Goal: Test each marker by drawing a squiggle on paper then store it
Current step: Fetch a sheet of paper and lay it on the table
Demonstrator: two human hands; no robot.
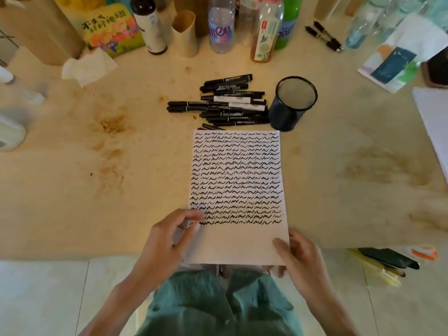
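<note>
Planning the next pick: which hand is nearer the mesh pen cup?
Right. The right hand grips the paper's near right corner, on the same side as the mesh pen cup beyond the sheet. The left hand pinches the left edge, farther across.

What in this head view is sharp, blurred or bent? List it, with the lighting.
Head view: warm, soft light with no hard shadows; the paper and its squiggles are sharp, as are the markers and mesh cup; the bottles at the far edge look soft; wide-angle distortion bends the table edge; both hands hold the paper.
</note>
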